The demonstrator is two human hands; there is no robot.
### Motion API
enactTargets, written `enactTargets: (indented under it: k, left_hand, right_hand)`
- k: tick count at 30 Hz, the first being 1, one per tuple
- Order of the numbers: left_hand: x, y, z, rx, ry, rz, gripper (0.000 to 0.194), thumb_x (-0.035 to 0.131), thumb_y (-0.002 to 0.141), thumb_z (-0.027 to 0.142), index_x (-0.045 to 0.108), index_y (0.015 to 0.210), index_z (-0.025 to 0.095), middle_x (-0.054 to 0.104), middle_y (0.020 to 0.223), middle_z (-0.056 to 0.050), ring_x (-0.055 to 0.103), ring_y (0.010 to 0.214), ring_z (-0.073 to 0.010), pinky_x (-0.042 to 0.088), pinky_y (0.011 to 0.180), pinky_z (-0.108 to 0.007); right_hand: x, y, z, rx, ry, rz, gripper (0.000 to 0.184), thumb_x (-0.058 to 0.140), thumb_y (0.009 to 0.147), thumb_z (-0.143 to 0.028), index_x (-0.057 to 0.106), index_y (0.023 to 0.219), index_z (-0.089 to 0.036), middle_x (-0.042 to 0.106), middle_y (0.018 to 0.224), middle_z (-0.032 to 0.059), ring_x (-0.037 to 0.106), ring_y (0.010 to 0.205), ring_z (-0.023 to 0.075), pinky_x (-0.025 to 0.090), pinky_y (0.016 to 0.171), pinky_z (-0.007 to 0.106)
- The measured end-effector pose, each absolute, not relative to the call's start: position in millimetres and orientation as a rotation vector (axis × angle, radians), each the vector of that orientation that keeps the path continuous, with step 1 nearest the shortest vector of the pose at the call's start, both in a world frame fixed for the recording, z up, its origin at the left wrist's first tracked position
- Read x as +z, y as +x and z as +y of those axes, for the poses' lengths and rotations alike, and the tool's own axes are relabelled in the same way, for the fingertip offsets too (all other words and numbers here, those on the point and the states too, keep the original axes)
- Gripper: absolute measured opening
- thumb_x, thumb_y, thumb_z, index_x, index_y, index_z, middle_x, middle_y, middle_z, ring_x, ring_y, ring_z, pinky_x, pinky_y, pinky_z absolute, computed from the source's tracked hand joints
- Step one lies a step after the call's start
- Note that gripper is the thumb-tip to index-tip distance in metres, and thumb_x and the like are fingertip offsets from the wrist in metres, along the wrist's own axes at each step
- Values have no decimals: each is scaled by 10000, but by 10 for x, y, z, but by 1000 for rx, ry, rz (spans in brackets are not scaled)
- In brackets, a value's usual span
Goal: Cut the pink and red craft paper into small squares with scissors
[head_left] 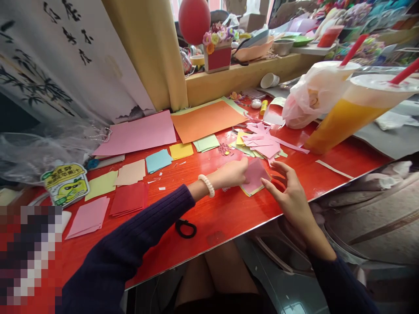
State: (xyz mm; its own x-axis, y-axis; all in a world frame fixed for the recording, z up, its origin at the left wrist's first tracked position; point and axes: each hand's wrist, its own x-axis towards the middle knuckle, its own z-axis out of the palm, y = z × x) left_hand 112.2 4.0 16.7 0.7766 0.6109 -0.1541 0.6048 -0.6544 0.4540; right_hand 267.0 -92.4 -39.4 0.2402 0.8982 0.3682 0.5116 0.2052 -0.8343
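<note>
A stack of small paper squares (255,173), pink on top with pale and yellow edges below, lies near the front of the red table. My left hand (231,174) is closed at its left side, fingers curled on the pink sheet, the fingertips partly hidden. On the right side my right hand (290,189) is open, thumb and fingers apart around the stack's corner, the thumb tip close to or touching it. Just behind lies a heap of cut pink paper strips (262,141). A black loop handle (186,228) shows below my left forearm; the rest of it is hidden.
Coloured squares, including blue (159,161), yellow (181,151) and red (129,199), stand in rows to the left. Behind are large pink (140,133) and orange (207,122) sheets. A tall cup of orange drink (347,117) stands right, beside a bagged cup (314,96).
</note>
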Motion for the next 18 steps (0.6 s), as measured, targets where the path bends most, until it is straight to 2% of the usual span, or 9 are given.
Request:
enactTargets:
  k: [2, 7, 10, 15, 18]
  left_hand:
    - [201, 1020, -52, 79, 2504, 861, 293, 441, 787, 94, 460, 1078, 125, 603, 959, -105, 574, 794, -182, 459, 628, -275]
    - [295, 701, -322, 589, 2615, 719, 458, 328, 784, -13, 387, 1203, 164, 493, 1088, -106, 531, 898, -174, 497, 780, -307]
    - [258, 524, -398, 825, 2581, 802, 490, 312, 791, -36, 357, 1237, 160, 470, 1107, -99, 512, 953, -172, 501, 822, -305]
    - [-34, 329, -307, 874, 2480, 1103, 502, 364, 767, -38, 381, 1210, 199, 479, 1081, -81, 505, 1023, -204, 481, 913, -415]
    - [-163, 294, -271, 905, 2352, 1081, 529, 370, 768, -43, 350, 1243, 189, 425, 1177, -104, 493, 1082, -197, 467, 967, -391]
  right_hand:
    - [-369, 2669, -908, 656, -1399, -1438, 538, 641, 804, -334, 406, 1282, -254, 517, 1276, 101, 515, 1162, 260, 448, 976, 444]
    - [-210, 2431, -824, 886, -1231, -1412, 375, 603, 827, -348, 492, 1170, -243, 584, 1160, 75, 574, 1055, 243, 472, 939, 425]
    - [-145, 2192, -709, 945, -1105, -1325, 462, 636, 794, -360, 436, 1192, -242, 584, 1123, 81, 583, 1044, 244, 499, 909, 409]
    - [-363, 2008, -457, 976, -1091, -1474, 552, 609, 809, -326, 323, 1276, -260, 568, 1158, 93, 535, 1146, 252, 449, 975, 452]
    - [-545, 2027, -364, 946, -1085, -1529, 490, 607, 810, -314, 355, 1226, -254, 551, 1180, 100, 518, 1165, 262, 427, 992, 481]
